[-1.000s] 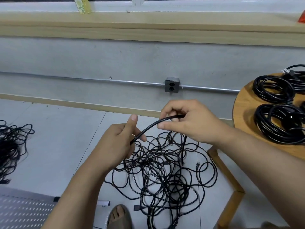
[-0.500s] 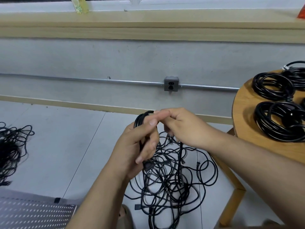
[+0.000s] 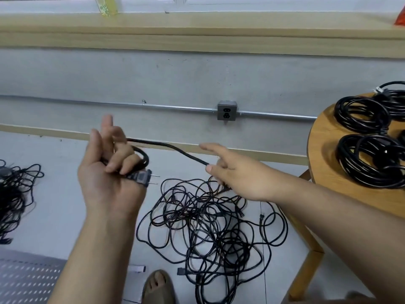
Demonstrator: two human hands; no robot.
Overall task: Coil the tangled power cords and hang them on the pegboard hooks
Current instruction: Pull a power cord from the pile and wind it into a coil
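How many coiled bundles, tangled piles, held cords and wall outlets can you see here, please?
Coiled bundles: 3 plainly in view
Tangled piles: 2
Held cord: 1
Wall outlets: 1
Total: 7

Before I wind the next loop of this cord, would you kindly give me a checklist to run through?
1. First loop and plug held in left hand: ok.
2. The cord between the hands is free of knots: ok.
3. Grip of right hand on the cord: cannot tell; thumb touches it, fingers extended.
4. Rest of the cord clear of the tangled pile: not ok; it runs down into it.
5. Hooks on the pegboard ready: cannot tell; only a corner shows.
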